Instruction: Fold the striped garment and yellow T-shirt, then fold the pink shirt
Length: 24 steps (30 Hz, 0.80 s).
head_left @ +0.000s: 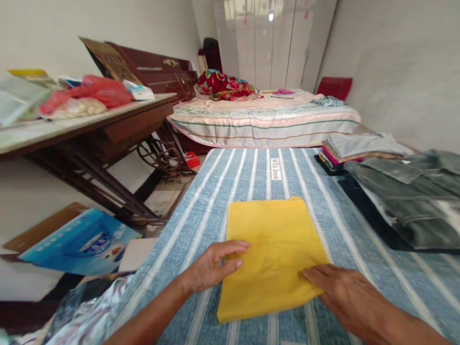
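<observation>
Folded yellow rectangular cloth (275, 254) lies flat on the bed with the blue-and-white striped sheet (247, 177), mid-width and close to the near edge. Its long axis runs away from the person, roughly along the stripes. The far edge is square to the stripes; the near edge slants, with its right corner farther off than the left. Faint creases show across the top layer.

Left hand (212, 268) is open with its grip slack, fingertips resting on the cloth's left edge and pinching nothing. Right hand (345, 292) is also open, fingers laid flat on the near right corner, holding nothing.

Judgement: this looks like pressing or squaring the fold. It would go best with flat palms and even pressure stroking outward along the long axis, one hand pinning an edge so the layers do not skew.

A white "With love" label (275, 168) sits on the sheet beyond the cloth. A grey-green folded denim garment (402, 201) lies at the bed's right edge, with a pile of folded fabrics (359, 146) behind it. A dark wooden sewing-machine surface (118, 124) stands to the left, a blue printed carton (79, 242) is on the floor, and a second bed with a pale striped cover (266, 122) is at the back.
</observation>
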Motion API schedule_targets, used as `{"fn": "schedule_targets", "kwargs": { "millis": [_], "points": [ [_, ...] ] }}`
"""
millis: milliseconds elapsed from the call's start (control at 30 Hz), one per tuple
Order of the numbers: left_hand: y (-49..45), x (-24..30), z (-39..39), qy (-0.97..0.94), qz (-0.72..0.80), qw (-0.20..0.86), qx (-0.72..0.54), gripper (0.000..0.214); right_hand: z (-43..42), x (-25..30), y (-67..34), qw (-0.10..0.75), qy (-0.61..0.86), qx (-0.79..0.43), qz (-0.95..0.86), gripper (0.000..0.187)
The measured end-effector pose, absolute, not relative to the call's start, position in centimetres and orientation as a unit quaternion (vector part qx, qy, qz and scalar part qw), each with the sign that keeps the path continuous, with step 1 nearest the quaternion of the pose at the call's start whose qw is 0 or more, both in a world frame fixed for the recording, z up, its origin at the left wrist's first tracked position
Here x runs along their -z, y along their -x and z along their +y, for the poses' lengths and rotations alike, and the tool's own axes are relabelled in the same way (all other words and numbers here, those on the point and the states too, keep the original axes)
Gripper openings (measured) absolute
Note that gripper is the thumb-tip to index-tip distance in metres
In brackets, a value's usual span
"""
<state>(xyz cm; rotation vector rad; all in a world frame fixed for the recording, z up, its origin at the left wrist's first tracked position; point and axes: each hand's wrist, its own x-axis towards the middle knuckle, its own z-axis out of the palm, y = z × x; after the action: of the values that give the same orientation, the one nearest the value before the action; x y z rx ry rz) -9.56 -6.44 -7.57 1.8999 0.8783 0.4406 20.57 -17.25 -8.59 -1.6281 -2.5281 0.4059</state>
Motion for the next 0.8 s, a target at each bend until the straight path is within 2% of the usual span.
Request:
{"fn": "schedule_targets", "kwargs": {
  "millis": [67,133,200,333,400,467,533,600,700,800],
  "points": [
    [10.6,6.4,-7.9,-0.802,0.370,0.452,-0.126,0.048,-16.8,8.1,-20.8,0.058,0.539,-0.161,-0.825,0.044],
    [11.4,5.8,-9.6,-0.835,0.360,0.413,-0.047,0.080,-16.3,7.5,-21.0,0.059,0.537,-0.195,-0.818,0.043],
    [11.7,6.0,-11.3,-0.865,0.351,0.359,-0.017,0.090,-15.7,6.7,-21.3,0.056,0.529,-0.229,-0.815,0.039],
    [11.0,6.6,-11.9,-0.883,0.364,0.287,-0.081,0.053,-13.3,3.9,-21.7,0.036,0.484,-0.292,-0.824,0.024],
    [10.3,5.8,-9.9,-0.855,0.383,0.338,-0.088,0.032,-10.7,2.2,-22.0,-0.002,0.451,-0.340,-0.825,0.019],
    [9.4,4.4,-6.5,-0.796,0.417,0.433,-0.071,0.020,-7.1,0.7,-22.4,-0.053,0.435,-0.414,-0.798,0.017],
    [8.6,3.5,-2.5,-0.721,0.452,0.517,-0.088,0.020,-2.7,0.4,-23.2,-0.066,0.446,-0.495,-0.743,0.019],
    [7.9,3.9,1.4,-0.652,0.492,0.561,-0.131,0.026,1.5,1.5,-24.1,-0.046,0.480,-0.555,-0.678,0.029],
    [7.1,6.2,4.9,-0.550,0.585,0.564,-0.193,0.030,5.6,5.0,-25.5,-0.002,0.556,-0.544,-0.628,0.039],
    [7.0,8.3,5.4,-0.509,0.601,0.572,-0.228,0.031,6.6,8.2,-26.8,0.047,0.565,-0.565,-0.599,0.038]
  ]
}}
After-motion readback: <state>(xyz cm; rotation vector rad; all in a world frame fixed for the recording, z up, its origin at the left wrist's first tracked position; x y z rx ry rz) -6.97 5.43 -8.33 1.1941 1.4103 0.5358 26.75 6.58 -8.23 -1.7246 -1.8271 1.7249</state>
